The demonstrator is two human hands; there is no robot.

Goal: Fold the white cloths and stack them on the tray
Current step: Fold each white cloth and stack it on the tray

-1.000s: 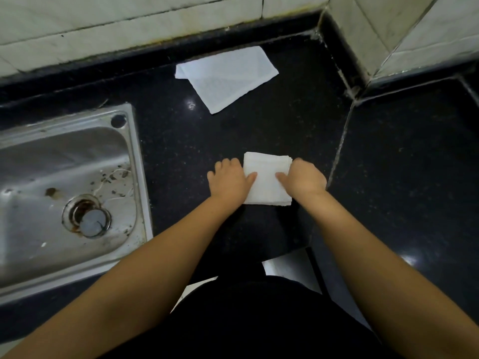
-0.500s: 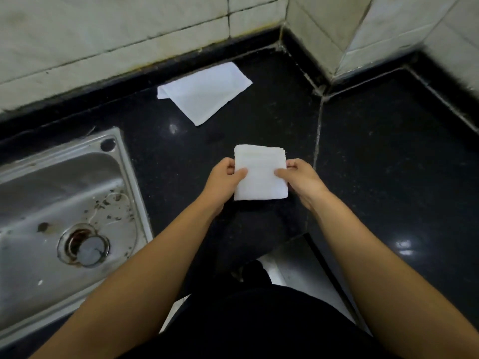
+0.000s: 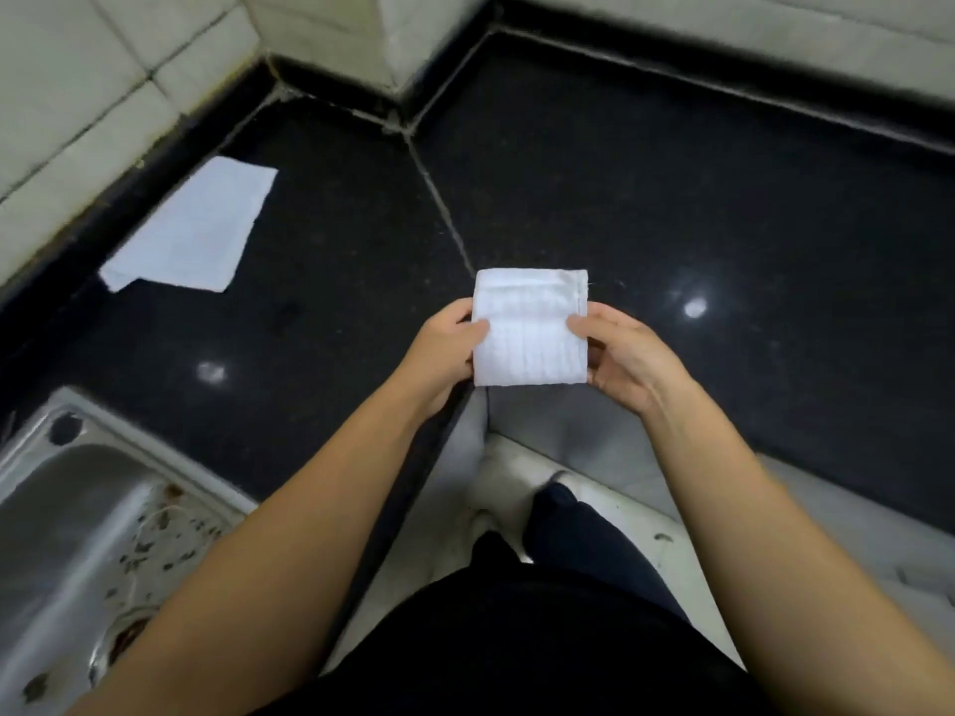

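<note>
Head view: a folded white cloth [image 3: 531, 328] is held up off the black countertop [image 3: 672, 209], a compact square with several layers. The left hand [image 3: 444, 348] pinches its left edge, thumb on top and the other fingers curled underneath; the right hand [image 3: 628, 354] pinches the right edge the same way, thumb tip lying on the upper face just inside the edge. Between the two thumbs the cloth stays flat.

Well to the left of the left fingers and farther from the body, a second white cloth [image 3: 194, 232] lies on the counter near the tiled wall [image 3: 77, 95], spread out with one corner turned over, not yet folded. Below and left of the left forearm sits a steel sink [image 3: 77, 534]. No tray shows anywhere in this view, so where the stack will go cannot be told.

The risk, as I judge it: the grip is only at the two side edges, so a loosened thumb could let the layers slip open, undoing the fold. The held cloth also hangs past the counter edge, and a drop there would land on the floor [image 3: 594, 488].
</note>
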